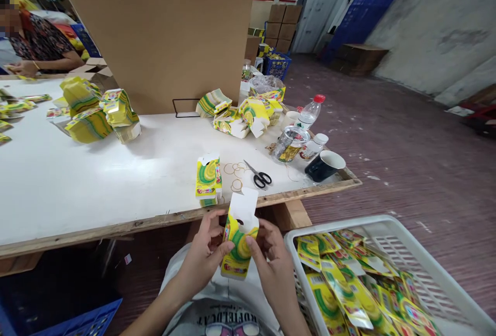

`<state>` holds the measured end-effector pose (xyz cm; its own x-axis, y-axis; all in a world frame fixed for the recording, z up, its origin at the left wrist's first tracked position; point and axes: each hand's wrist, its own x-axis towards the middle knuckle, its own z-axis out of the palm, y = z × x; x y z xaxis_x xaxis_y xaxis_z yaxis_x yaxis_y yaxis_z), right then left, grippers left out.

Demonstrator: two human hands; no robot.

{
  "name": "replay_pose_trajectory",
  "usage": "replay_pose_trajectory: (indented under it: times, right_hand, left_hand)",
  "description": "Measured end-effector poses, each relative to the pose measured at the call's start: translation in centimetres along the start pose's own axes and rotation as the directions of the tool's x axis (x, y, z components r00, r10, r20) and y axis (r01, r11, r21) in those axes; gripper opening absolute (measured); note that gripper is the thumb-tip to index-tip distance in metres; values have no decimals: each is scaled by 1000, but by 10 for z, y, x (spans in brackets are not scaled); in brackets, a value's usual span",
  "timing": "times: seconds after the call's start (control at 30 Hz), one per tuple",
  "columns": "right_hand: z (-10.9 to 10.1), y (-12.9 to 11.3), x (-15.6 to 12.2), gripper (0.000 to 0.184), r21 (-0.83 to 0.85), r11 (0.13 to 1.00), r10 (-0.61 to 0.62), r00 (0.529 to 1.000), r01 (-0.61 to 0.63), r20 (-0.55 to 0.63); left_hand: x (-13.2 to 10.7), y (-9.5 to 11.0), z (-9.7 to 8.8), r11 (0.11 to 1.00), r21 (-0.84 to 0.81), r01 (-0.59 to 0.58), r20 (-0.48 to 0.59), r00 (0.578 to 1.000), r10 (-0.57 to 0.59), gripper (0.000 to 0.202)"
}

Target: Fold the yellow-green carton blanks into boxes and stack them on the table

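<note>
A small yellow and green carton (pixel 239 240) with its white top flap standing open is held below the table's front edge. My left hand (pixel 203 256) grips its left side, fingers curled around it. My right hand (pixel 271 261) holds its right side, thumb pressed on the printed front. A finished carton of the same kind (pixel 208 178) stands upright on the white table (pixel 77 181) just beyond. A white plastic basket (pixel 391 238) at my right holds several flat yellow and green packets (pixel 341 284).
Scissors (pixel 260 177) and rubber bands (pixel 234 170) lie near the table edge. Further right are a dark mug (pixel 324 165), a glass jar (pixel 289 143) and a water bottle (pixel 310 112). Piles of folded cartons (pixel 98 111) lie at the back. Another person (pixel 34 41) sits far left behind a cardboard sheet (pixel 163 31).
</note>
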<state>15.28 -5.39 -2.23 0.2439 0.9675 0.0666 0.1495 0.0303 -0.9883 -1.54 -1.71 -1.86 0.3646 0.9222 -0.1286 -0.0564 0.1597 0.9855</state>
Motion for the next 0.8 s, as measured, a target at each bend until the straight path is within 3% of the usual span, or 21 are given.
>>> replay_pose_trajectory:
  times: [0.07,0.23,0.33,0.4,0.47,0.53,0.63,0.7,0.8]
  right_hand:
    - [-5,-1,1,43,70,997,-25,998,21,57]
    - [-19,-11,4,20,13,998,-65,971,64,232]
    - [-21,-19,8,29,-41,989,-127,958,142,257]
    - [-20,-20,10,29,-56,981,-169,960,186,222]
    - [-18,-18,10,18,-37,983,-173,974,180,149]
    - [-17,-14,10,20,-24,987,-154,985,156,83]
    - [-20,-13,10,24,-88,973,-206,974,214,89]
    - [-24,-15,12,36,-119,953,-266,957,280,118]
    - [-32,-21,15,36,-161,958,-211,963,238,169]
  left_hand:
    - [-2,7,-6,1000,-6,-19,63,998,19,69]
    - [-8,20,-15,987,-128,97,284,957,-57,45]
    - [-10,20,-12,954,-245,173,360,930,-76,33]
    - [-10,18,-9,945,-280,168,358,932,-60,38]
    - [-9,16,-7,948,-279,151,335,941,-52,59]
    - [-8,15,-7,962,-236,137,325,944,-55,72]
    - [-5,10,-8,993,-99,70,263,964,-41,55]
    - [-4,7,-7,1000,15,7,176,984,-10,42]
    - [-5,3,-4,993,112,-19,125,992,5,39]
